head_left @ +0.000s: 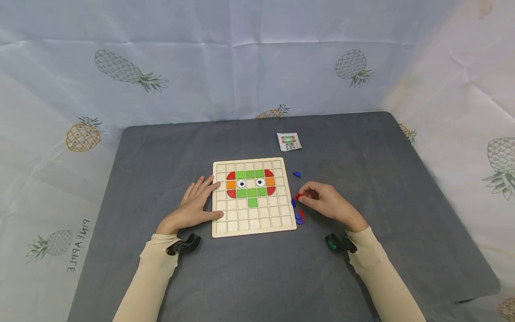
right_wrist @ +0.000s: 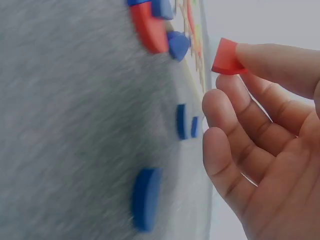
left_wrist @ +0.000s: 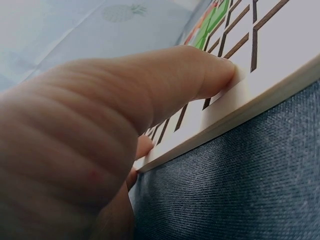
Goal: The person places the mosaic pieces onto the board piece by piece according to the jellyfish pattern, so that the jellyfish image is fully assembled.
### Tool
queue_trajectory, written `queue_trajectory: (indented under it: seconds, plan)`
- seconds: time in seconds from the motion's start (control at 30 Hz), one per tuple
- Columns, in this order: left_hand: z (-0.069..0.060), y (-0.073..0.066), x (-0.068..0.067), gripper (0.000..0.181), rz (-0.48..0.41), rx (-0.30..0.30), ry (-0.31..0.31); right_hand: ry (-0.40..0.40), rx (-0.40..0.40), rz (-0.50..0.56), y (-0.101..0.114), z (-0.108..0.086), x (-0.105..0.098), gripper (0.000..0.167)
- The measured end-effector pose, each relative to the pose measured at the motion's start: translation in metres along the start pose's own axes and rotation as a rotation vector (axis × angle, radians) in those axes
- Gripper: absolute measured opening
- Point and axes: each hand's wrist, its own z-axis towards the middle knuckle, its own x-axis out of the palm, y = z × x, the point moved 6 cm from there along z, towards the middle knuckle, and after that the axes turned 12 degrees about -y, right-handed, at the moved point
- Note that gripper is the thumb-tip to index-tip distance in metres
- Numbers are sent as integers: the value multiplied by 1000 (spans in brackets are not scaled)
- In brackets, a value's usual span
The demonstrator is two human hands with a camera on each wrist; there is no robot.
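Observation:
A wooden grid board (head_left: 273, 219) lies on the table, with green, red and orange pieces and two round eye pieces set in its squares. Along its left edge, my left hand (head_left: 191, 209) rests with fingers spread; in the left wrist view the thumb (left_wrist: 200, 72) touches the rim. My right hand (head_left: 330, 202), just off the board's right side, pinches a small red piece (right_wrist: 226, 57) between thumb and fingers. Beside that edge lie a red curved piece (head_left: 302, 215) and several blue pieces, one a blue half-round (head_left: 297, 175) farther back.
A small printed card (head_left: 289, 142) with a similar face pattern lies behind the board. Grey cloth covers the table (head_left: 161, 147). A pineapple-print curtain (head_left: 241, 67) hangs behind it and along the sides. Each wrist wears a black strap device (head_left: 186, 245).

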Motion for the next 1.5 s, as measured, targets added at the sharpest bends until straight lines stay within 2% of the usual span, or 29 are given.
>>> queue_trajectory:
  seconds: [0.27,0.5,0.7,1.03,1.17,1.5]
  plan:
    - [0,1,1,91,0,-3,-1,0,34,31,9,12,4,15]
    - [-1,2,2,91,-7,-10,4,2,-21,93,17,20,11,25]
    - [-1,1,1,91,-9,-9,-4,33,-56,100,29,27,21,17]
    - [-1,1,1,90,-10,-12,-3,45,-53,90,44,36,36,6]
    - [-1,2,1,91,-10,-14,-3,73,-53,97,49,40,45,4]
    - [-1,1,1,92,-10,-4,-5,119,-58,81,55,40,62,6]
